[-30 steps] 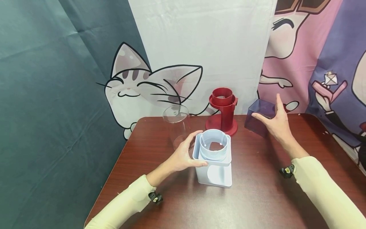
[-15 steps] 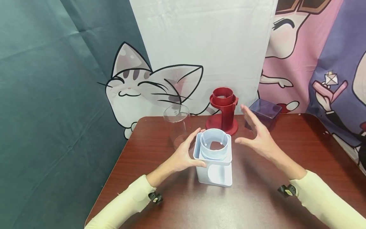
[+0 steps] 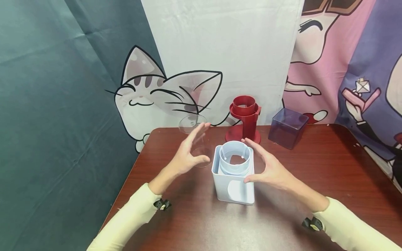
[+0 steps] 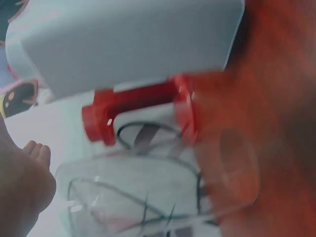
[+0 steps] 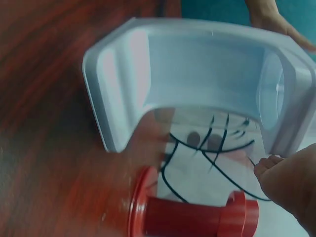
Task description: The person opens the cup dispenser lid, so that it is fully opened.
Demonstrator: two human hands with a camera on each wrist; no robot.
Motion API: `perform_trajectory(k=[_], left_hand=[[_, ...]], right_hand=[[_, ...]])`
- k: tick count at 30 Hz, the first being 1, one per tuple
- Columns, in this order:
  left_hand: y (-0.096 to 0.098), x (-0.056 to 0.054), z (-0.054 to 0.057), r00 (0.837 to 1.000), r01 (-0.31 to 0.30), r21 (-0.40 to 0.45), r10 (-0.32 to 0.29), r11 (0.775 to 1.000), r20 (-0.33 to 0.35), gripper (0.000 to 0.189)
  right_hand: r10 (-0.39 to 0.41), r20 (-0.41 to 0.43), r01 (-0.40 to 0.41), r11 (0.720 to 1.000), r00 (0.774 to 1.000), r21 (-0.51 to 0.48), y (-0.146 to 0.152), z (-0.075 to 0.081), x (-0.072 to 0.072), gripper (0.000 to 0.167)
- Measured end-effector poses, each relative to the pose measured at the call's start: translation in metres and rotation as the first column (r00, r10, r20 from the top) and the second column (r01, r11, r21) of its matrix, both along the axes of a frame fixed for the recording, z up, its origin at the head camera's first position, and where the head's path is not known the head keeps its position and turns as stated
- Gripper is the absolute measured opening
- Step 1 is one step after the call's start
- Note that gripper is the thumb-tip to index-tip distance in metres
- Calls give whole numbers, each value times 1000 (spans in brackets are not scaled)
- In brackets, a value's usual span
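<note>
A white plastic stand (image 3: 224, 188) with a round collar on top stands upright mid-table. My right hand (image 3: 273, 169) grips its right side, thumb at the front and fingers reaching behind. Fingertips of that hand show by the stand's edge in the right wrist view. My left hand (image 3: 182, 158) is off the stand, to its left, with fingers and thumb spread. Just beyond it, a clear cylinder (image 4: 148, 185) stands upright, partly hidden by that hand in the head view; contact does not show. The left wrist view is blurred.
Behind the white stand is a red stand (image 3: 249, 127) with a similar collar. A translucent purple box (image 3: 285, 132) sits at the back right. The wooden table (image 3: 314, 170) ends at a printed cloth backdrop (image 3: 251, 45).
My right hand has left the purple box and come across to the white stand's right side. The left hand has let go of the white stand and moved left toward the clear cylinder.
</note>
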State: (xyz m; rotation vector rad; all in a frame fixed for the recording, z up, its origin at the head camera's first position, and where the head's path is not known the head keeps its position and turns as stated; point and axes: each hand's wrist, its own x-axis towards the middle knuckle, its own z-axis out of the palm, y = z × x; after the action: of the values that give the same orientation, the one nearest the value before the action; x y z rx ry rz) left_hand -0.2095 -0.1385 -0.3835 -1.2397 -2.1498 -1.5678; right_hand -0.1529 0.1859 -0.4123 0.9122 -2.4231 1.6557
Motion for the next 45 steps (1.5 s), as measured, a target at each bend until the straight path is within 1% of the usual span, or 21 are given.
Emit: perform_trajectory(k=[2, 3, 4, 5, 6, 8, 10, 11, 14, 17, 19, 23, 27, 30, 36, 40, 43, 45], left_hand=[[-6, -8, 8, 993, -93, -23, 91, 995, -71, 116], [-9, -12, 11, 985, -147, -34, 143, 989, -101, 115], [-13, -17, 14, 973, -201, -42, 194, 979, -128, 115], [-16, -22, 16, 959, -255, -51, 246, 966, -141, 115], [-19, -26, 16, 944, -307, -61, 296, 950, -147, 116], [-24, -35, 15, 920, -380, -75, 369, 922, -133, 118], [-29, -43, 10, 900, -433, -89, 425, 897, -101, 121], [-31, -46, 7, 893, -448, -93, 442, 889, -79, 123], [-35, -55, -3, 879, -476, -99, 475, 874, -27, 131], [-36, -60, -13, 868, -493, -111, 497, 863, 8, 135], [-36, -63, -19, 862, -500, -114, 506, 858, 26, 133], [-35, -66, -27, 859, -501, -81, 507, 861, 70, 123], [-34, -68, -34, 856, -503, -58, 506, 863, 104, 113], [-33, -69, -37, 849, -512, -55, 515, 857, 118, 108], [-28, -69, -37, 837, -532, -51, 534, 845, 120, 102], [-24, -69, -36, 831, -538, -54, 540, 841, 130, 102], [-21, -69, -36, 829, -543, -57, 545, 838, 124, 102], [-20, -69, -36, 828, -546, -60, 549, 836, 118, 103]], right_hand=[[-15, 4, 15, 1000, 1000, 11, -4, -1, 3, 125], [-25, 2, 25, 1000, 1000, 17, -5, -2, 4, 125], [-33, -4, 33, 999, 999, 20, -7, -2, 5, 125], [-38, -10, 39, 999, 999, 18, -9, -2, 5, 125], [-44, -18, 44, 999, 999, 16, -10, -3, 6, 124], [-47, -32, 47, 999, 998, 2, -12, -4, 6, 122], [-51, -42, 50, 999, 998, -11, -14, -5, 6, 117], [-55, -46, 54, 998, 997, -15, -15, -5, 6, 115], [-83, -70, 82, 997, 994, -8, -16, -5, 7, 109], [-94, -83, 93, 996, 992, -14, -18, -4, 7, 103], [-86, -85, 84, 996, 993, -31, -19, -3, 7, 101], [-70, -80, 65, 996, 994, -61, -20, 0, 6, 98], [-73, -82, 66, 995, 994, -81, -19, 4, 3, 100], [-82, -84, 74, 992, 993, -99, -16, 7, 0, 101], [-130, -67, 118, 981, 989, -151, -7, 12, -12, 98], [-201, -67, 189, 969, 977, -159, 4, 14, -24, 95], [-258, -69, 244, 957, 964, -157, 13, 16, -32, 94], [-272, -49, 260, 949, 961, -177, 19, 15, -38, 94]])
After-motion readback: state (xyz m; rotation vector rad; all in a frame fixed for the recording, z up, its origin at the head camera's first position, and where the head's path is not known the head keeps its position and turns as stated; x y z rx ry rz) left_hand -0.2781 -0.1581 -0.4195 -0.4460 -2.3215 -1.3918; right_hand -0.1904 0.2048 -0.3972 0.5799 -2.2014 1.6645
